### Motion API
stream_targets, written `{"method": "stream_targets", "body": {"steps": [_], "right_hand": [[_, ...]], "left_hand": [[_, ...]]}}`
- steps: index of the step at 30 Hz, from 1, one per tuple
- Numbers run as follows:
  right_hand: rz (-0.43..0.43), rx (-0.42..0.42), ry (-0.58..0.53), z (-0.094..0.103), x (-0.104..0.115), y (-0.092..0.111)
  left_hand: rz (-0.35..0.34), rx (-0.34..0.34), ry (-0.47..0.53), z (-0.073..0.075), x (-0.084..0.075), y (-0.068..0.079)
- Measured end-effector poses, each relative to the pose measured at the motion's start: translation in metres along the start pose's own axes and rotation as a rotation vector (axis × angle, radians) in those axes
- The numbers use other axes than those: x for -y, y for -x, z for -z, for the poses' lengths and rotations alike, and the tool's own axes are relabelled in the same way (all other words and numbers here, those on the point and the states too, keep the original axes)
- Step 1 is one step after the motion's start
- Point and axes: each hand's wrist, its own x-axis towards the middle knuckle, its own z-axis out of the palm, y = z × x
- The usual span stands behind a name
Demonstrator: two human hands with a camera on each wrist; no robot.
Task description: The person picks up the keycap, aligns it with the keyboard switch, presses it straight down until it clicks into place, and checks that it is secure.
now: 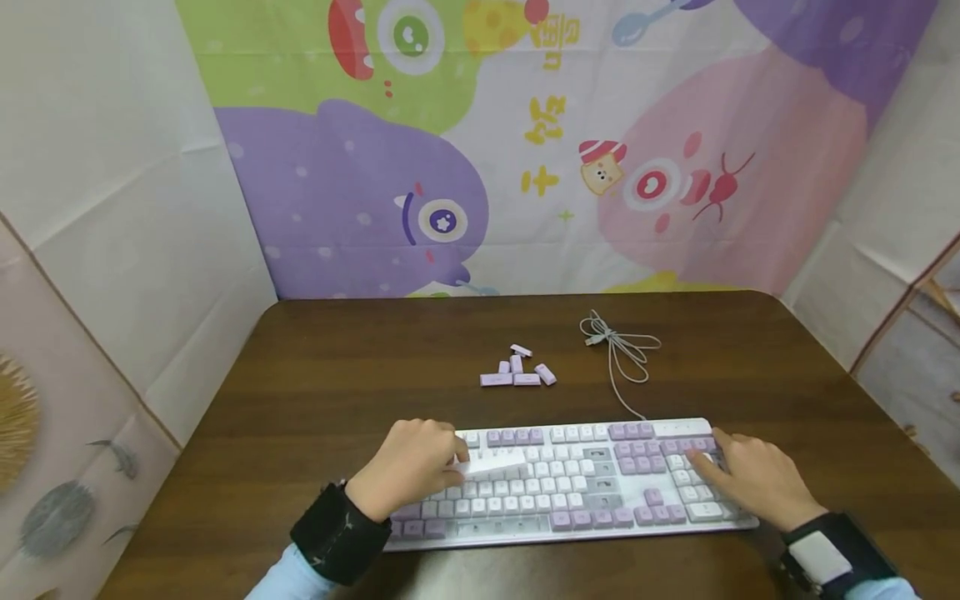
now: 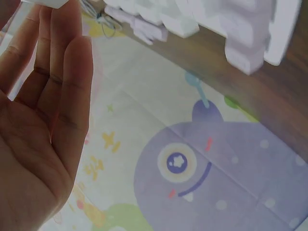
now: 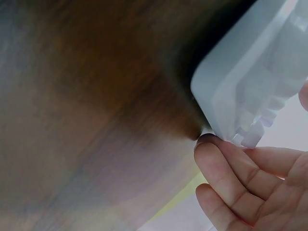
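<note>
A long white keycap [image 1: 497, 465] is pinched between the thumb and fingers of my left hand [image 1: 416, 462], above the left half of the keyboard. One end of that keycap [image 2: 48, 2] shows at the top of the left wrist view. The white and lilac keyboard [image 1: 630, 493] lies flat on the table, with a bare grey strip in its front row and several bare grey patches near the main keys' right side. My right hand [image 1: 765, 479] rests at its right end, thumb over the number keys. In the right wrist view the fingertips [image 3: 207, 144] touch the keyboard's edge.
Several loose lilac keycaps [image 1: 497, 380] lie behind the keyboard. Right of them, a coiled white cable [image 1: 618, 342] runs to the keyboard's back edge. The brown table [image 1: 337, 367] ends at a cartoon-printed cloth [image 1: 540, 242].
</note>
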Motion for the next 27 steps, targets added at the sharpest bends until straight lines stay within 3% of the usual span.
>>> {"method": "stream_targets", "body": {"steps": [11, 22, 24, 27], "right_hand": [[0.012, -0.016, -0.01, 0.003, 0.001, -0.001], [-0.029, 0.066, 0.023, 0.007, 0.012, 0.004], [-0.002, 0.044, 0.043, 0.009, 0.022, 0.008], [0.158, -0.105, 0.024, 0.011, 0.044, 0.015]], "left_hand": [[-0.093, 0.03, -0.037, -0.007, -0.023, 0.004], [-0.091, 0.054, -0.034, -0.004, -0.032, 0.01], [-0.089, 0.054, -0.031, -0.004, -0.033, 0.011], [-0.085, 0.055, -0.025, -0.005, -0.034, 0.012]]}}
